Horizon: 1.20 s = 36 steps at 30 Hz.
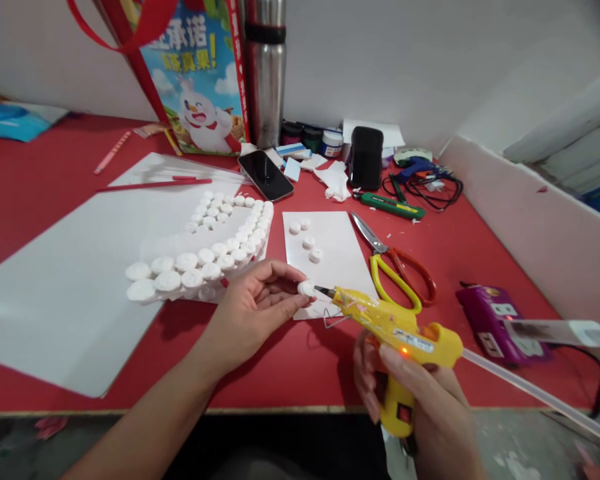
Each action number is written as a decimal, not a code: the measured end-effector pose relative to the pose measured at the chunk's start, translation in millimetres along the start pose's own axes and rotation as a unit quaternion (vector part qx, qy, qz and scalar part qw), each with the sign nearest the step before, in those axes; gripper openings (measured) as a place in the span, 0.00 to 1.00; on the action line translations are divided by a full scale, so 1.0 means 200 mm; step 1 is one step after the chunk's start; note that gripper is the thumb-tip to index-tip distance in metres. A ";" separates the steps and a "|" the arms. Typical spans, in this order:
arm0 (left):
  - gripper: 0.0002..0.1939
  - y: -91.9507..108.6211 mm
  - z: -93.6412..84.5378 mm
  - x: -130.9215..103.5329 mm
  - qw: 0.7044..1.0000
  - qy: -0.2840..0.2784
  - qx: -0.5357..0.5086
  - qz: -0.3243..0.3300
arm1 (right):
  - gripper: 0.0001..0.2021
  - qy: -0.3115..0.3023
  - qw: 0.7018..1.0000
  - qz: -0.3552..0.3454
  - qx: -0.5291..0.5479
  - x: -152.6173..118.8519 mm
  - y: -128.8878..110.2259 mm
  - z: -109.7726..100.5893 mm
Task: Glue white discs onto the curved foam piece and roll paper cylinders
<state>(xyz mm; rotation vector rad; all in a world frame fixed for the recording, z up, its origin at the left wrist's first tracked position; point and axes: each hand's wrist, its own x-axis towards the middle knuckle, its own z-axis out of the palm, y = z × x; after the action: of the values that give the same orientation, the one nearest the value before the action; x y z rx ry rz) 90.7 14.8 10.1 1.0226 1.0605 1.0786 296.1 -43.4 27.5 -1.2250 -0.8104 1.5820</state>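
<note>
Between thumb and fingertips, my left hand [255, 310] pinches a small white disc [307, 288]. The nozzle of a yellow hot glue gun [380, 313] touches or nearly touches that disc. My right hand [420, 400] is wrapped round the gun's handle, and an orange light glows on its body. A long clear glue stick [535, 390] sticks out of the gun's rear. Behind the disc lies a white card [325, 233] with several similar discs on it. Left of the card stands a curved white piece [220, 257] covered with rows of white discs.
Scissors [385, 257] lie open right of the card. A purple box [495, 323] with a cord sits at the right. Farther back are a phone [266, 175], a green utility knife [393, 205], a steel flask [266, 80] and a printed bag [195, 80]. A large white board [55, 293] covers the left.
</note>
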 end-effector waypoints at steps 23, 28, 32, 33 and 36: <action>0.14 0.01 0.01 0.01 0.997 -0.014 -0.056 -0.054 | 0.11 0.093 0.987 -0.046 -0.126 -0.08 -0.06 0.04; 0.13 0.00 0.00 0.02 0.996 -0.025 -0.065 -0.054 | 0.14 0.152 0.970 -0.027 -0.187 -0.12 -0.03 0.00; 0.13 0.01 0.00 0.01 0.995 -0.024 -0.077 -0.054 | 0.15 0.141 0.970 -0.019 -0.198 -0.13 -0.02 -0.01; 0.13 0.01 0.00 0.01 0.995 -0.025 -0.077 -0.055 | 0.14 0.139 0.972 -0.024 -0.188 -0.12 -0.02 0.00; 0.13 0.01 0.00 0.01 0.995 -0.027 -0.074 -0.056 | 0.13 0.130 0.978 -0.034 -0.159 -0.11 -0.05 0.04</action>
<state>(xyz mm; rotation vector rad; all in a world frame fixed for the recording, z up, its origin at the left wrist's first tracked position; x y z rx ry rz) 91.3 17.5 11.2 0.8591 0.9681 1.0186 291.5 -61.0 45.7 -1.5778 -0.9452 1.2339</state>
